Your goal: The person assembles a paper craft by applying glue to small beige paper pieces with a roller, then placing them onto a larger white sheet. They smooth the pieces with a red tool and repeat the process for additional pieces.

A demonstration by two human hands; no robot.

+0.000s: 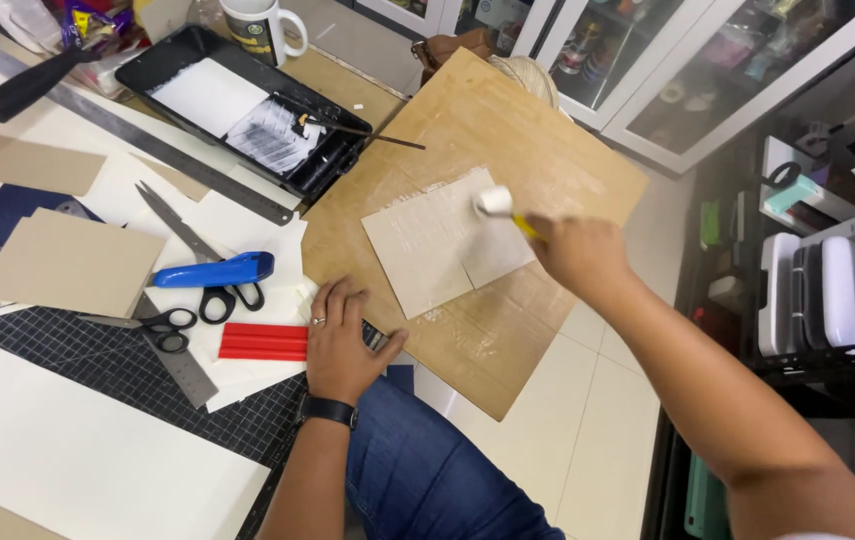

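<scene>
Pale floor tiles (588, 440) show beneath a cluttered craft table (128, 380) with a black gridded cutting mat. On a large brown cardboard sheet (548, 150) jutting off its edge, the right hand (578, 250) grips a small white foam roller with a yellow handle (498, 205), pressed to a pale grey card rectangle (438, 245). The left hand (343, 345) lies flat and empty on the sheet's near edge, beside a red bar (263, 342). Farther off: blue-handled scissors (213, 272), a black paint tray (248, 110), a white mug (263, 28).
</scene>
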